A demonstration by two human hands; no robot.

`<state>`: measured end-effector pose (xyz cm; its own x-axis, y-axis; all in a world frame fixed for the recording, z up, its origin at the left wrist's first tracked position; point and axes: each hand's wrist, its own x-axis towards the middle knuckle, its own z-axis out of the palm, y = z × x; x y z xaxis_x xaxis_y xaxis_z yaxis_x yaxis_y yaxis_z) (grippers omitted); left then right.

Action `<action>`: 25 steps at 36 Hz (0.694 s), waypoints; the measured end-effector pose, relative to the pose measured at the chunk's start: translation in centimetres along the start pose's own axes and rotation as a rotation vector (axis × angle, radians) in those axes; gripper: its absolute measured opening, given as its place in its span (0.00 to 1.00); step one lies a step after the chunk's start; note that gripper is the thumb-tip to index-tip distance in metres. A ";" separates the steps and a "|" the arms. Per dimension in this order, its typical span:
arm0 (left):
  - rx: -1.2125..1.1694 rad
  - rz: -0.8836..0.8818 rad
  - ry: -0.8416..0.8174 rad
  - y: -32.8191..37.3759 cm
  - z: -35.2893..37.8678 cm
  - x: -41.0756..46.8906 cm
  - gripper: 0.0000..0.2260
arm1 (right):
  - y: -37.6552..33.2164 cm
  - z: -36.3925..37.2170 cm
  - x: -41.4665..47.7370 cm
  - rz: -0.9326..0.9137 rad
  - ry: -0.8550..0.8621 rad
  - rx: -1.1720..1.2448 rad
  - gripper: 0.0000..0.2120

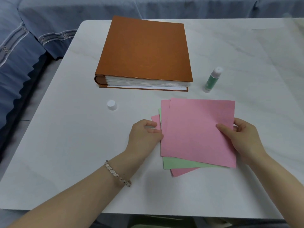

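Together, left hand point(144, 135), right hand point(243, 139) gripping three pink sheets point(197, 132), one green sheet point(181, 163)

The light is soft, even and rather dim. The album point(144, 50) throws only a thin shadow on the table point(65, 145) along its near edge; the paper sheets point(197, 129) in front of the album cast a faint one. Far right of the album a pale haze washes out the table corner (glare or a smear, I cannot tell). Left of the album the table edge bends from lens distortion.
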<state>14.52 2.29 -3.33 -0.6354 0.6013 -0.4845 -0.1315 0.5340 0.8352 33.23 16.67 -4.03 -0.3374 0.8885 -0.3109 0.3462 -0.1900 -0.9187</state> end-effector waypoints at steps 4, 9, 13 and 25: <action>0.065 0.076 0.023 0.0 0.2 -0.1 0.12 | 0.1 0.0 -0.2 -0.011 0.010 0.003 0.08; 0.121 0.145 0.026 0.1 0.3 -0.6 0.11 | 0.0 0.1 -0.2 -0.012 0.014 0.001 0.09; 0.102 0.166 0.015 0.2 0.5 -0.8 0.10 | -0.1 0.2 -0.3 -0.016 0.022 -0.012 0.09; -0.071 -0.019 -0.072 0.3 1.0 -0.7 0.14 | -0.2 0.1 -0.4 0.016 0.019 -0.010 0.06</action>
<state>15.71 2.62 -2.96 -0.5766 0.6337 -0.5157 -0.1982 0.5038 0.8408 33.21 16.30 -3.79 -0.3154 0.8930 -0.3211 0.3605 -0.2002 -0.9110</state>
